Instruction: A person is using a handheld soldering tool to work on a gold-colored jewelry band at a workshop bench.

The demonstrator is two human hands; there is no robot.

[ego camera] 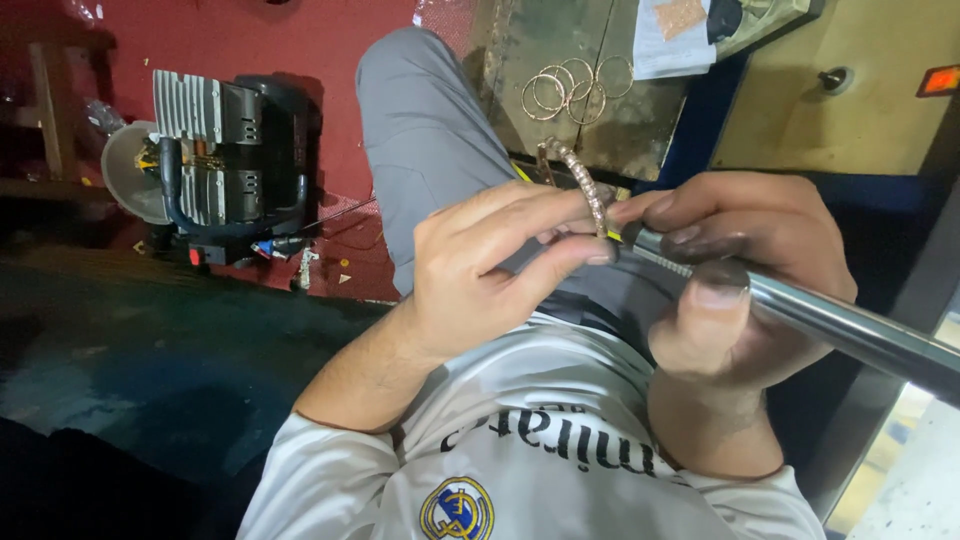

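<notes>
Head view: bangle (585, 190) halfway on the steel rod (850, 325).
Your left hand (480, 275) pinches it, right hand (740, 270) grips the rod; four bangles (575, 88) wait on the tabletop (640, 120).

Left hand (490, 270) and right hand (735, 275) side by side above the lap, fingertips meeting at the middle of the view. Bangle (585, 190) between those fingertips, slipped over the tip of a rod (850, 330). Rod running from the bangle through the right hand and out to the right edge. Beyond the hands, a bench (640, 130) with a cluster of rings (575, 88) lying on it, overlapping one another. Paper (670, 40) further back on the bench, right of the rings. Left of the raised knee (425, 130), on the floor (250, 40), a compressor (230, 170), well apart from the hands. Bowl (125, 175) just left of the compressor.
</notes>
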